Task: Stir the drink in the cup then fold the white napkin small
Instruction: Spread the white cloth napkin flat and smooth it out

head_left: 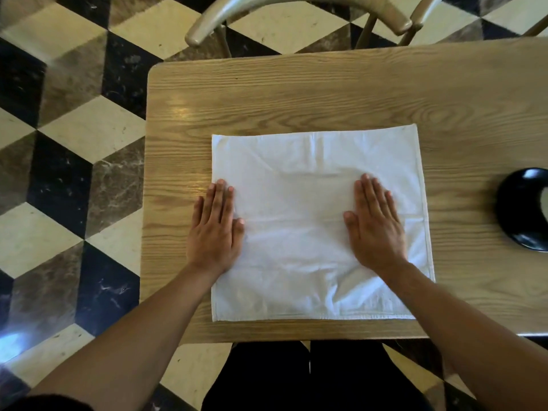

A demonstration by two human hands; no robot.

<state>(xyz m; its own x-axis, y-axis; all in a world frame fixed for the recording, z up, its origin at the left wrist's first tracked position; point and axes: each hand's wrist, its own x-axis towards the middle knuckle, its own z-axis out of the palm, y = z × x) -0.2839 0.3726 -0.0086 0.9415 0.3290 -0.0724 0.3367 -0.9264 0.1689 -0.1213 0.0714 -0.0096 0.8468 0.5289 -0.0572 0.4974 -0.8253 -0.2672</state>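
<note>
Both hands, left hand [215, 229] and right hand [375, 225], are pressing flat-fingered on the white napkin [299, 179] lying spread on the desk [296, 93]; soft, light cloth, probably best pinched at corners.

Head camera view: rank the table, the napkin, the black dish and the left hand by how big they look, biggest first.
1. Table
2. Napkin
3. Left hand and black dish: unsure, since the frame edge cuts the dish off and the hand sits nearer the camera.

black saucer [522, 212] cut by right edge, chair [296, 13] cropped at top
</note>
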